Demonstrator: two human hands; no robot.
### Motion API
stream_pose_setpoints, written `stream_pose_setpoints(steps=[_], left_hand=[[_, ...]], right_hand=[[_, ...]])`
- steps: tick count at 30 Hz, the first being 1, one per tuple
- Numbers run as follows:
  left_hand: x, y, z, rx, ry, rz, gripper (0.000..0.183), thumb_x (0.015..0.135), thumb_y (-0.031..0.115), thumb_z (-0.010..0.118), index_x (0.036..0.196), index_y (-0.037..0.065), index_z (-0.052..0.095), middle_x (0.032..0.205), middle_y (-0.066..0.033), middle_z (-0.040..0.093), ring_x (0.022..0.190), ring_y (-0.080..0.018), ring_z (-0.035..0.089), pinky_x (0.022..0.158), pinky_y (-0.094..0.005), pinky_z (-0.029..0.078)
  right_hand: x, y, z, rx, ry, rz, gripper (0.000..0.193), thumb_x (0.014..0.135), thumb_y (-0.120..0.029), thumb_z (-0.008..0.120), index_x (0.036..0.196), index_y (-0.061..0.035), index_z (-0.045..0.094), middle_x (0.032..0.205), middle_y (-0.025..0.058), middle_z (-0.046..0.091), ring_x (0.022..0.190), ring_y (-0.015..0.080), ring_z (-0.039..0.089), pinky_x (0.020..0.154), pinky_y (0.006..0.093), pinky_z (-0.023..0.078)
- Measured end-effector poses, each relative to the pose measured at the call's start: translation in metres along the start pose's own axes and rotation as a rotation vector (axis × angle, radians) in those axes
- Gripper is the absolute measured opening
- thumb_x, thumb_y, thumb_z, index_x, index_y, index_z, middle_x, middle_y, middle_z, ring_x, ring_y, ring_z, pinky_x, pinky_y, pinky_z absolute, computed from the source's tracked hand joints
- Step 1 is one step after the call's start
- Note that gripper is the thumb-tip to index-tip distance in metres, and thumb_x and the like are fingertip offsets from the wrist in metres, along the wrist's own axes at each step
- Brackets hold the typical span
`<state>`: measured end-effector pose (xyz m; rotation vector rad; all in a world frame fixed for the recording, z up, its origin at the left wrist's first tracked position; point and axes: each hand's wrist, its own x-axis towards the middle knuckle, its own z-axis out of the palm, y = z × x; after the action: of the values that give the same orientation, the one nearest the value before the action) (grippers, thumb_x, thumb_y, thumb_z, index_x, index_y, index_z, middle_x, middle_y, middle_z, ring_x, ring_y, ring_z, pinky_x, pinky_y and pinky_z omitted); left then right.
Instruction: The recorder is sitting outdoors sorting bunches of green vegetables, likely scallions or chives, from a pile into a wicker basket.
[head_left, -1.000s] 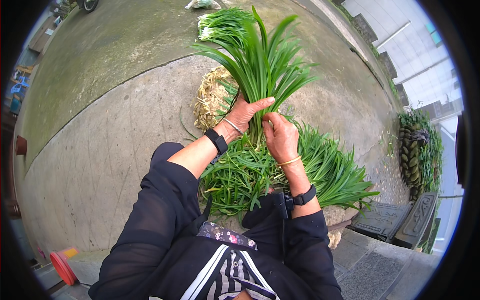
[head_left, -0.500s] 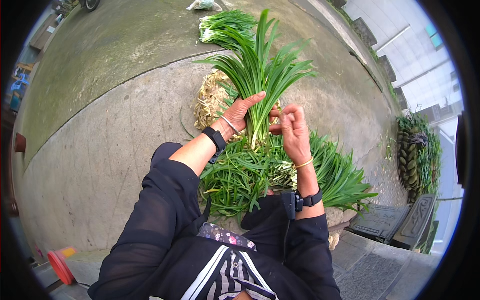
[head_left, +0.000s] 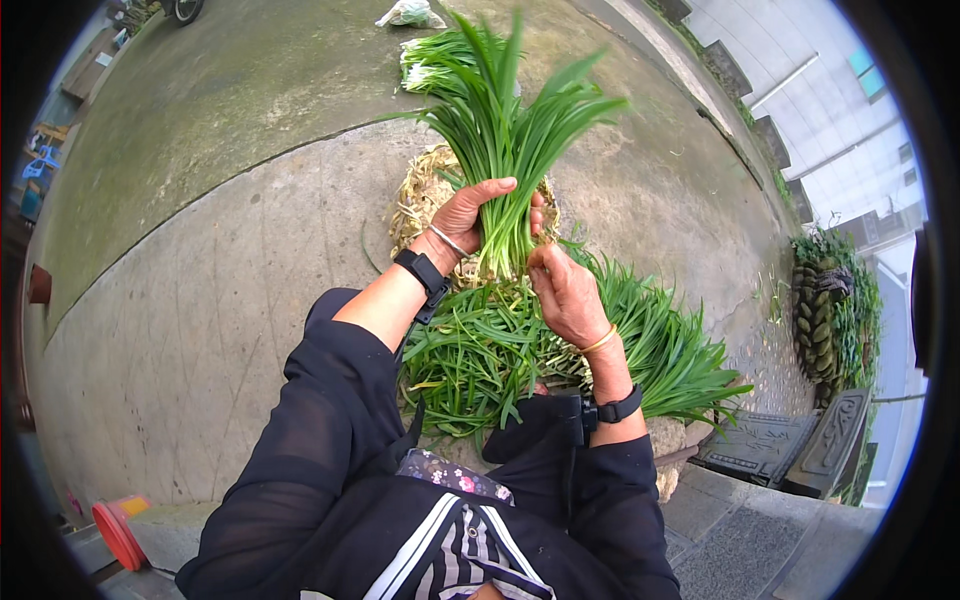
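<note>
A thick bunch of garlic chives (head_left: 512, 150) stands nearly upright, long flat green leaves fanned out on top and pale stems below. My left hand (head_left: 468, 212) is closed around its lower part, thumb across the front. Beside the stem ends, at their lower right, my right hand (head_left: 568, 295) has its fingers pinched together; whatever lies in them is hidden. Under both hands spreads a pile of loose green leaves (head_left: 465, 355). More chives (head_left: 665, 350) lie in a row to the right, their leaf tips pointing outward.
A heap of dry, yellowish leaves (head_left: 420, 195) lies behind my left hand. Farther off are another bundle of chives (head_left: 425, 65) and a plastic bag (head_left: 408, 13) on the concrete. A red round object (head_left: 118, 535) is at lower left; carved stone slabs (head_left: 765, 440) stand at right.
My right hand has moved down and left, from beside the middle of the bunch to its stem ends. The bunch has shifted slightly left in my left hand.
</note>
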<state>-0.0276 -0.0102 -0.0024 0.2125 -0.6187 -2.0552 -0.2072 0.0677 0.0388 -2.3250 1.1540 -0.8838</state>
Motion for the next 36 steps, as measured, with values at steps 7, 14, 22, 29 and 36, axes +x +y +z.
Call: stream_pose_setpoints(steps=[7,14,22,29,36], left_hand=[[-0.006,0.028,-0.009,-0.02,0.082,0.172,0.033,0.083,0.024,0.057,0.1,-0.005,0.057,0.086,-0.0156,0.064,0.073,-0.0269,0.065,0.071,-0.0383,0.055],[-0.004,0.025,-0.004,-0.064,-0.049,0.094,0.043,0.084,0.028,0.048,0.106,-0.009,0.054,0.094,-0.0206,0.063,0.08,-0.0313,0.065,0.075,-0.0418,0.054],[0.003,-0.025,0.006,0.149,0.068,0.007,0.032,0.084,0.019,0.057,0.11,0.0,0.056,0.1,-0.0095,0.063,0.089,-0.0187,0.062,0.083,-0.0325,0.05],[0.011,-0.036,0.0,0.616,0.105,0.077,0.047,0.085,0.027,0.063,0.122,0.003,0.049,0.117,-0.0054,0.054,0.108,-0.014,0.051,0.091,-0.0302,0.044],[0.006,-0.065,0.009,0.116,0.064,0.178,0.055,0.081,0.044,0.066,0.117,0.006,0.05,0.107,-0.0011,0.058,0.099,-0.0128,0.053,0.086,-0.03,0.044]], right_hand=[[-0.018,0.028,0.001,0.122,-0.722,0.015,0.022,0.077,-0.007,0.062,0.098,-0.0042,0.058,0.09,0.0121,0.064,0.08,0.0271,0.063,0.071,0.0342,0.049],[-0.018,0.044,-0.005,-0.18,-0.22,0.403,0.033,0.067,-0.016,0.068,0.099,-0.0118,0.062,0.094,0.0123,0.064,0.09,0.0287,0.062,0.085,0.0424,0.045],[-0.001,0.037,0.03,1.332,0.009,0.473,0.096,0.07,-0.023,0.078,0.143,-0.0079,0.018,0.137,0.0101,0.037,0.125,0.0236,0.038,0.104,0.0359,0.03],[0.001,0.041,0.03,1.091,0.042,0.671,0.035,0.073,-0.016,0.074,0.101,-0.0036,0.057,0.082,0.0044,0.063,0.057,0.0131,0.059,0.05,0.0266,0.049],[0.003,0.046,0.031,-0.271,0.176,0.529,0.046,0.067,-0.025,0.073,0.104,-0.0046,0.054,0.082,0.0186,0.064,0.069,0.0356,0.063,0.061,0.0432,0.049]])
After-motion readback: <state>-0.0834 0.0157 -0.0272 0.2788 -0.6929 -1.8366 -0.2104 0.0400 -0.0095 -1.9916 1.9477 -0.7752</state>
